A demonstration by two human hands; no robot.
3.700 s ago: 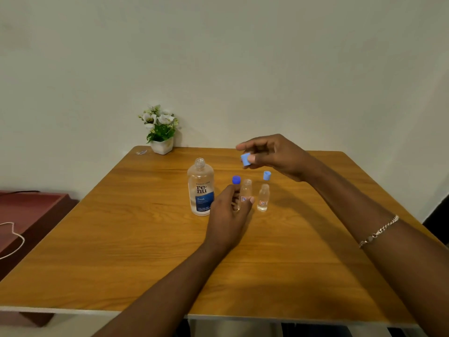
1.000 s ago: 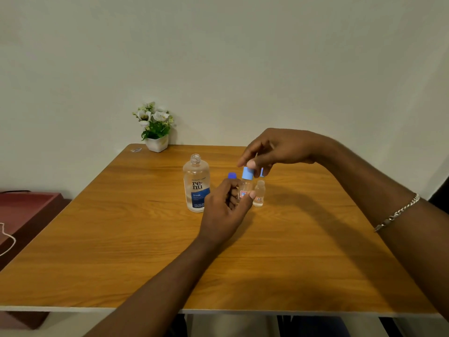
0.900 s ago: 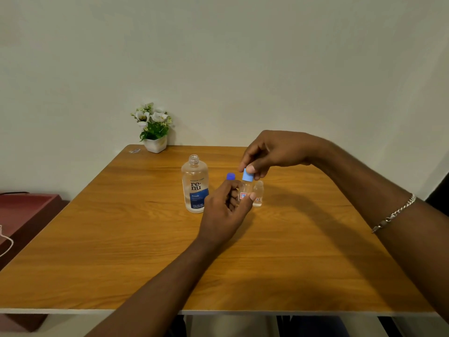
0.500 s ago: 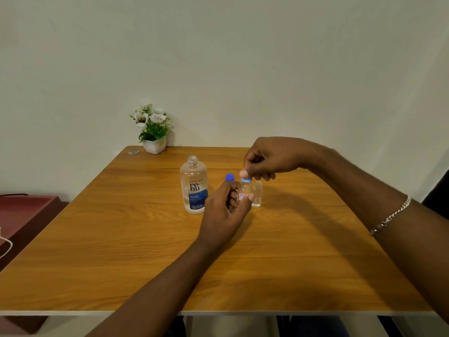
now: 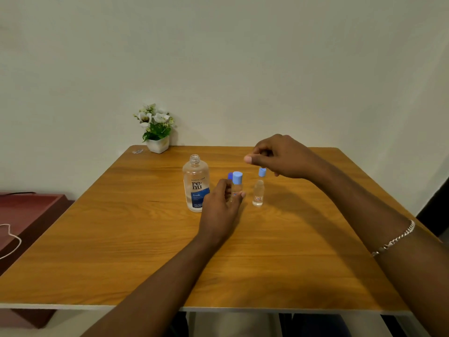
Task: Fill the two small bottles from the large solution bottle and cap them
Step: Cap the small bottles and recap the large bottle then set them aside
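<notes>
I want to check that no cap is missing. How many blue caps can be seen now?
3. A light blue cap sits on the small bottle held by the left hand; a darker cap is just behind it; another light blue cap lies under the right hand.

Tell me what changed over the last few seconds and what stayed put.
The right hand set the light blue cap onto the small bottle held by the left hand, let go and lifted away empty. Unchanged: the left hand's grip, the open large bottle, the uncapped second small bottle, its cap behind.
</notes>
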